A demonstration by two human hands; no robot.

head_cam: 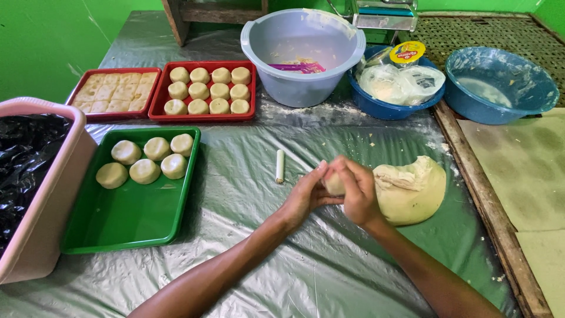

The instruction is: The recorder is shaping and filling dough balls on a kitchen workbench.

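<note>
My left hand (306,194) and my right hand (356,191) are cupped together around a small piece of dough (334,184), just above the plastic-covered table (265,247). Right of my hands lies a big lump of pale dough (412,188), touching the back of my right hand. A green tray (126,218) at the left holds several round dough balls (144,171) at its far end. A small white stick (280,165) lies on the plastic in front of my left hand.
Two red trays stand at the back left, one with dough balls (206,91), one with flat squares (115,91). A grey-blue bowl (303,56), a blue bowl of bagged items (394,85) and another blue bowl (500,85) line the back. A pink bin (35,194) with black plastic is far left.
</note>
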